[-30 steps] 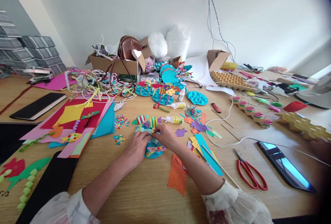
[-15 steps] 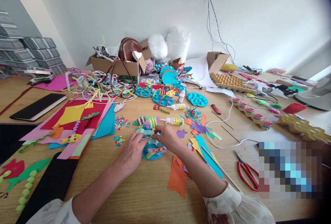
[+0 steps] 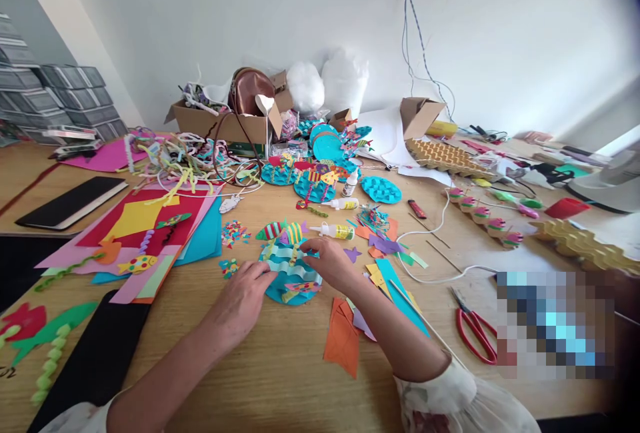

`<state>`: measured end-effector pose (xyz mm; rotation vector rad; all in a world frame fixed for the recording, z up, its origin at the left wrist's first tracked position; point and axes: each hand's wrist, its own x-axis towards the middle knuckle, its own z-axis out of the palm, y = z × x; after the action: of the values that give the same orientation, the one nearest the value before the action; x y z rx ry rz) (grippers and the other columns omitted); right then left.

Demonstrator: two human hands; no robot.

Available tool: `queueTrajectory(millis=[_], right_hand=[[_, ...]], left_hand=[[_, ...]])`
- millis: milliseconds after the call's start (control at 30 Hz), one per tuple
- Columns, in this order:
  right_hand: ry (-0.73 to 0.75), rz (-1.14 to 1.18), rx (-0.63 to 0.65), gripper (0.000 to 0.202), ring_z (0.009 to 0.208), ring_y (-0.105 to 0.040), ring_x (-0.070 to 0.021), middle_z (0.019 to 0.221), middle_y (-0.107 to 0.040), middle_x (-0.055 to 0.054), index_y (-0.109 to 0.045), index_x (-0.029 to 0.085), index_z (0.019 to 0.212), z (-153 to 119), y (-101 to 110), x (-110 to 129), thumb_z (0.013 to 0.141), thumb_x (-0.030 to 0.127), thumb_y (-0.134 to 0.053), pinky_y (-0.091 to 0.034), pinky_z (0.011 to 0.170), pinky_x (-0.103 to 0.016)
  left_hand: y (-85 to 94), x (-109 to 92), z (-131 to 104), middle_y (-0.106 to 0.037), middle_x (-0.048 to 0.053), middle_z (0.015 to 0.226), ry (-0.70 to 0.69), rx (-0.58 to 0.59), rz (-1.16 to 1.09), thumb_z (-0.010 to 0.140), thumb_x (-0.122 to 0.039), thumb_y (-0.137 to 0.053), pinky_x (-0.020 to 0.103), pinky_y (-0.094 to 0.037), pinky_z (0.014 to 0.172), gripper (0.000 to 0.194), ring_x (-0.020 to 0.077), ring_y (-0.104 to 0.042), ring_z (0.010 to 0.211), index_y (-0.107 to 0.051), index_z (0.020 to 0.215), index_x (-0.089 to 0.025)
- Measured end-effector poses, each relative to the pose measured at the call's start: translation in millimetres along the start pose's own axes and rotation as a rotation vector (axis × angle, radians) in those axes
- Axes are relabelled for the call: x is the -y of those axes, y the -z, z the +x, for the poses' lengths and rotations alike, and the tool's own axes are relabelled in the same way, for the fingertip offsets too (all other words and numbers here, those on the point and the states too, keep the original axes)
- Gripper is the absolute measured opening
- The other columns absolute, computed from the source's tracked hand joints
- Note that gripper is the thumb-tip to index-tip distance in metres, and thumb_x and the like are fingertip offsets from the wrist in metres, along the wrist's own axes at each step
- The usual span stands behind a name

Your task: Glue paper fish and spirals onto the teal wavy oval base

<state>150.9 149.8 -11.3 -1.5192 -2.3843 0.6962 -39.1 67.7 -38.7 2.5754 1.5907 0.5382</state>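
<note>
A round blue craft base (image 3: 273, 293) lies on the table in front of me, with wavy light-blue paper strips (image 3: 285, 268) across it. On its front part rests a spotted paper fish (image 3: 303, 288). Two striped paper fish, one red and green (image 3: 271, 230) and one purple and yellow (image 3: 294, 233), stand at its back edge on fuzzy stems. My left hand (image 3: 247, 292) has its fingers closed at the left rim of the base. Bent over the back right side, my right hand (image 3: 330, 263) has its fingertips together beside the purple fish's stem; what they pinch is hidden.
Glue bottles (image 3: 337, 231) lie just behind the base. Confetti pieces (image 3: 234, 233) are at left, beside coloured paper sheets (image 3: 200, 246). Paper scraps (image 3: 343, 340), a thin rod (image 3: 425, 316) and red-handled scissors (image 3: 475, 333) lie at right. Finished-looking blue pieces (image 3: 315, 190) stand farther back.
My left hand has moved left and down from the middle of the base to its rim. My right fingers have shifted slightly right and up, so more of the wavy strips shows.
</note>
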Motion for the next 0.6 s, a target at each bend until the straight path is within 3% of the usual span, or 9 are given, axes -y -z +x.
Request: queueTrajectory(millis=[200,400,600], right_hand=[[-0.072,0.013,-0.016,0.02,0.072,-0.06,-0.0145,0.082,-0.069,-0.005,-0.069,0.017,0.087,-11,9,-4,0.073,0.015,-0.055,-0.038,0.061,-0.023],[-0.124,0.053,0.059,0.021,0.056,-0.05,-0.0103,0.061,-0.062,0.001,-0.07,0.017,0.074,-48,14,-6,0.069,0.012,-0.051,-0.03,0.051,-0.021],[-0.154,0.226,0.16,0.024,0.052,-0.05,-0.0095,0.056,-0.059,0.001,-0.071,0.017,0.068,-79,-11,6,0.071,0.012,-0.047,-0.032,0.049,-0.019]], left_hand=[[9.9,-11,-18,-0.063,0.007,0.096,0.003,0.172,-0.061,0.078,0.004,-0.037,0.035,-0.048,0.082,0.041,0.0195,-0.054,0.091,-0.066,0.098,-0.017],[-2.1,-18,-29,-0.062,0.007,0.108,-0.056,0.209,-0.063,0.081,0.001,-0.038,0.035,-0.047,0.088,0.041,0.0189,-0.052,0.099,-0.06,0.11,-0.017],[-16.4,-16,-35,-0.058,0.009,0.117,-0.049,0.228,0.029,0.082,0.001,-0.041,0.035,-0.044,0.092,0.041,0.021,-0.049,0.106,-0.056,0.117,-0.014]])
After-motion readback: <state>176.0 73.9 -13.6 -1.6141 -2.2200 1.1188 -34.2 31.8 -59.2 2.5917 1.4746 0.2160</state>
